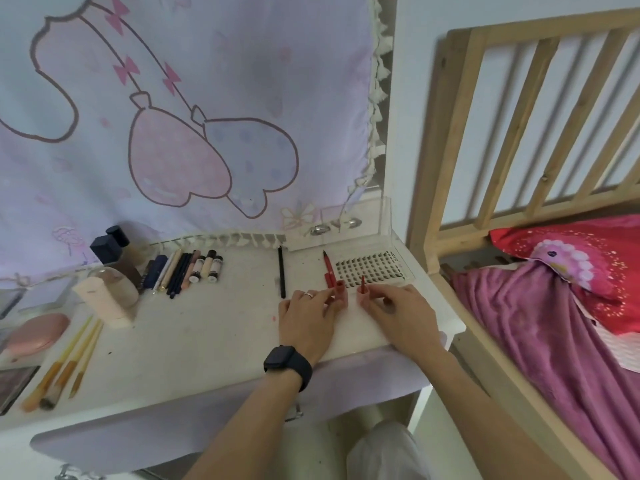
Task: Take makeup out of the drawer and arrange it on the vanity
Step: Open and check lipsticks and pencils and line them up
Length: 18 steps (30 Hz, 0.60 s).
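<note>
From here I see both hands low on the right part of the vanity (207, 327). The left hand (306, 315) pinches a small red lip tube (341, 294) in its fingertips. The right hand (398, 311) pinches a second red tube (362, 292) just beside it. Both tubes stand upright on the top, at the near edge of the lash tray (372, 268) — a red pen (327, 268) and a black pencil (282, 271) lie to their left.

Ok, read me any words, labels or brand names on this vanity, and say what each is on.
"XOYO", small and only just legible: right edge of the lash tray.
Too small to read: dark labels on the three small tubes; a faint mark on the cream bottle.
No other text shows.
</note>
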Tool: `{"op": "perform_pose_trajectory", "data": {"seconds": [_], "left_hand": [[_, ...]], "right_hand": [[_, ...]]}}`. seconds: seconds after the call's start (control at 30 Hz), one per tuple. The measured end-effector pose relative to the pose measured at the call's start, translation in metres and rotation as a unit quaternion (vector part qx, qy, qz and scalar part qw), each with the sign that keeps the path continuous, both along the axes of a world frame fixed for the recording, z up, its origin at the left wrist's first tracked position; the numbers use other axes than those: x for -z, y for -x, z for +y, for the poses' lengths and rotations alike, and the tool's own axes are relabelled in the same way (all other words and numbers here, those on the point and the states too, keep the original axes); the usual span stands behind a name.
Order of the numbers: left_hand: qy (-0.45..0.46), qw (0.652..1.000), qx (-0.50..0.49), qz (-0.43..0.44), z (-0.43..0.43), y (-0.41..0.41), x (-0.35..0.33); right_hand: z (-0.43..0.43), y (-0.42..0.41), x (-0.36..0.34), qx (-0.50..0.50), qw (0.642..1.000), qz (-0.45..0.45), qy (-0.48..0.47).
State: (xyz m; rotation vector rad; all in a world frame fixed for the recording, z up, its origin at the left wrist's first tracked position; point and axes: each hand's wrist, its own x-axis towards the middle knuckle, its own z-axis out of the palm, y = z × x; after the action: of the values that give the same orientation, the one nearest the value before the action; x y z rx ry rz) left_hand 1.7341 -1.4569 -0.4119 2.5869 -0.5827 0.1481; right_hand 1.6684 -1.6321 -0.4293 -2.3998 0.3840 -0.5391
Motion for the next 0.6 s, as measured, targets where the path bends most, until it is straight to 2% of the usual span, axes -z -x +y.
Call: {"op": "perform_pose_trajectory", "data": {"seconds": [0.6], "left_hand": [[-0.045, 0.998, -0.043, -0.014, -0.014, 0.016, 0.000]], "right_hand": [[0.003, 0.000, 0.005, 0.020, 1.000, -0.003, 0.014]]}}
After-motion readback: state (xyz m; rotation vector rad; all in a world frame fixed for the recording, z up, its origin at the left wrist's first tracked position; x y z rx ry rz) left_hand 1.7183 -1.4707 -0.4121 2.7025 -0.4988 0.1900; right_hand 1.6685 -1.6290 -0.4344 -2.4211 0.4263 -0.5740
